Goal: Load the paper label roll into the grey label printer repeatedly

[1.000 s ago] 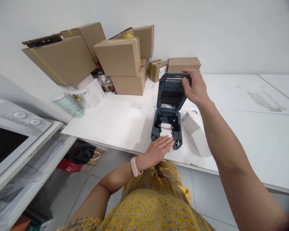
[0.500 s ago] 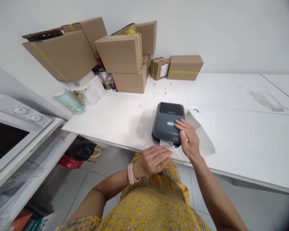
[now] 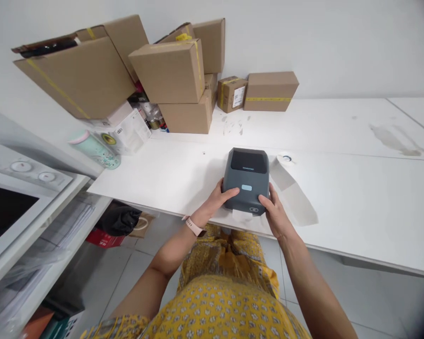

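A dark grey label printer (image 3: pixel 246 176) with a light blue button stands near the front edge of the white table. My left hand (image 3: pixel 217 200) grips its left side, thumb on top beside the button. On the right side my right hand (image 3: pixel 273 212) holds it, thumb over the front corner. A short piece of white label paper (image 3: pixel 242 215) sticks out of the printer's front slot. To the right, a label roll (image 3: pixel 284 160) lies on the table with a long unrolled strip (image 3: pixel 298 200) trailing toward the front.
Several cardboard boxes (image 3: pixel 183 117) are stacked at the back left, with two smaller ones (image 3: pixel 271 92) along the wall. A mint green tumbler (image 3: pixel 97 149) leans by a white box (image 3: pixel 132 132). A white microwave (image 3: pixel 21 188) stands on a shelf at far left.
My left hand has moved up from the paper at the front slot to the printer's left side. My right hand has shifted down to the right front side. The printer has turned slightly.
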The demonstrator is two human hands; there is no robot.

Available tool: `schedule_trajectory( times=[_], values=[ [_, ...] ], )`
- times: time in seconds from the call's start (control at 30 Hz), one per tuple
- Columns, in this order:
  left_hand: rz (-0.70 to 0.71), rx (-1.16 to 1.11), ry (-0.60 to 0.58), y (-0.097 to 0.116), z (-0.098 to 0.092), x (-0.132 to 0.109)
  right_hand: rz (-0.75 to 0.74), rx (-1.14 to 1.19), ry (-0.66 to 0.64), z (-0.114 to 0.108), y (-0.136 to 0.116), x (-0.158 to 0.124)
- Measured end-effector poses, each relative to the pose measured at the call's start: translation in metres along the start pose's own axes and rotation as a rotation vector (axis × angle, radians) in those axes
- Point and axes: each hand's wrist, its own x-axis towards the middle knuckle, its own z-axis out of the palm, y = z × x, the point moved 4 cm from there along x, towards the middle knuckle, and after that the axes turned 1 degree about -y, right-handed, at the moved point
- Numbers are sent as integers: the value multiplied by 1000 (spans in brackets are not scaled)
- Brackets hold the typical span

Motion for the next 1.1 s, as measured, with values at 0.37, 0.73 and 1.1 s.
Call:
schedule_trajectory(
  times=[0.37, 0.73, 1.1],
  values=[
    [53, 46, 55, -4, 1, 3, -235, -142, 70, 3, -2, 1],
    [-219, 8, 218, -49, 21, -81, -746, -654, 41, 16, -41, -39],
    [-274, -59, 196, -50, 39, -59, -717, -668, 82, 16, -40, -38]
  ],
)
